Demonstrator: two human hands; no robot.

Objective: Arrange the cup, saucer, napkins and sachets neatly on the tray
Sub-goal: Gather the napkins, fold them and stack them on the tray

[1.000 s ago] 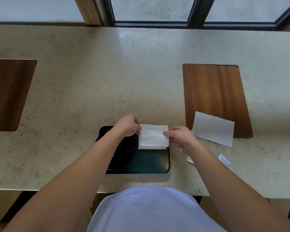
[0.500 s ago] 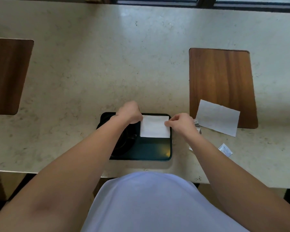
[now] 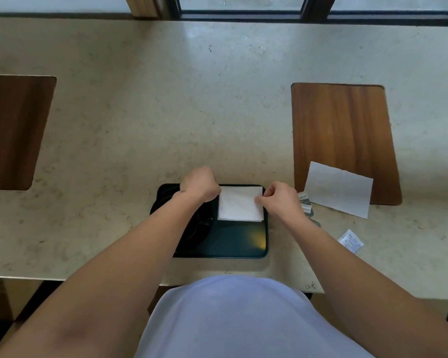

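A dark tray (image 3: 243,244) lies at the counter's near edge. A folded white napkin (image 3: 239,204) rests flat on its far right corner. My left hand (image 3: 199,186) pinches the napkin's left edge and my right hand (image 3: 279,200) pinches its right edge. A dark saucer (image 3: 192,228) sits on the tray's left half, mostly under my left forearm; the cup is hidden. A second white napkin (image 3: 338,189) lies to the right, partly on a wooden inlay. Grey sachets (image 3: 305,205) lie beside my right wrist, and a white sachet (image 3: 351,241) sits further right.
The stone counter (image 3: 192,112) has a wooden inlay (image 3: 342,135) at the right and another (image 3: 13,130) at the left. A window frame (image 3: 308,11) runs along the far edge.
The napkin was lowered from above the tray onto its far right corner. Both hands stayed at its edges.
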